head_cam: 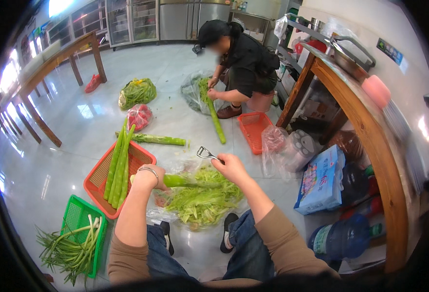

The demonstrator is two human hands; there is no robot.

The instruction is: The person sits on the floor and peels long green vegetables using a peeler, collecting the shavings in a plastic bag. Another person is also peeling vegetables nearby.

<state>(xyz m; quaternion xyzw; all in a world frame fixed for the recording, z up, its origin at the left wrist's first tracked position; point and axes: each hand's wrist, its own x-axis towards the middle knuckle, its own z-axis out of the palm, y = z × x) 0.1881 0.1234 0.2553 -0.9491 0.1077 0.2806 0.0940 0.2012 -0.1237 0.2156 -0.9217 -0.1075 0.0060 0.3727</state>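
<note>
My left hand [151, 177] grips the near end of a green celtuce stem [179, 180], which points to the right over a heap of pale green peelings [203, 199]. In my right hand [230, 168] is a metal Y-shaped peeler [205, 153], its blade head raised above the stem and apart from it. The peelings lie on a clear plastic bag [157, 213] on the floor, between my feet and the peeler. Left of my left hand, several peeled celtuce stems [119, 171] lean in a red plastic basket [97, 182]. Another stem [156, 139] with patchy skin lies beyond.
A co-worker [249, 62] crouches ahead, both hands on a leafy celtuce stem [214, 116]. Scallions [72, 244] fill a green basket [76, 204] at left. A red basket [256, 131], a blue carton [320, 182] and a large water bottle [342, 235] stand by the wooden table [375, 146] at right.
</note>
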